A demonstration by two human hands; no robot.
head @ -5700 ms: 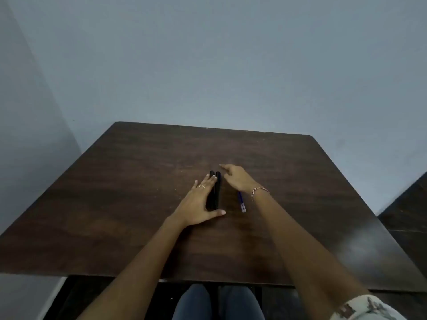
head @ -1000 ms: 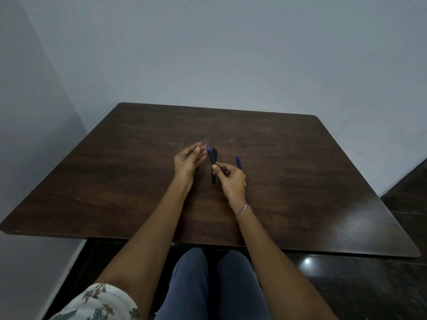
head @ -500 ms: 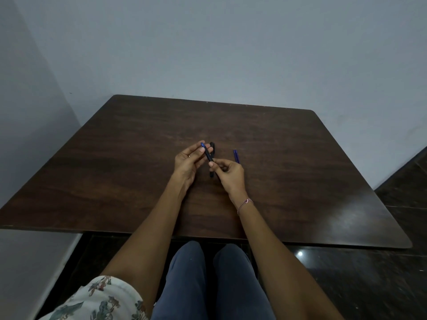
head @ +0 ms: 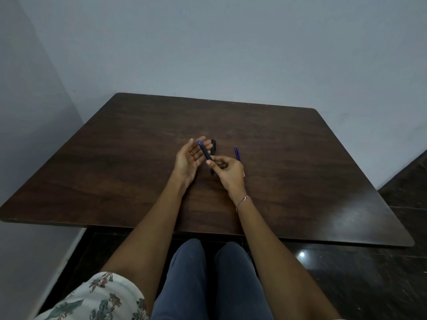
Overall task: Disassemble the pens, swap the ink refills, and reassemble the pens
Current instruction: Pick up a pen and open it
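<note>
My right hand (head: 227,170) pinches the near end of a dark pen with a blue tip (head: 204,150), which slants up and to the left above the table. My left hand (head: 190,158) is open beside it, palm turned inward, fingers relaxed close to the pen's upper part; I cannot tell whether they touch it. A second black pen (head: 213,147) lies on the table just behind the hands, partly hidden. A thin blue refill (head: 237,154) lies on the table to the right of my right hand.
The dark wooden table (head: 300,169) stands against a pale wall, with another wall close on the left. My knees show below the table's near edge. A dark glossy floor lies to the right.
My right hand has lifted the blue-tipped pen slightly and tilted it more to the left. My left hand has opened wider beside it. The camera view has shifted a little.
</note>
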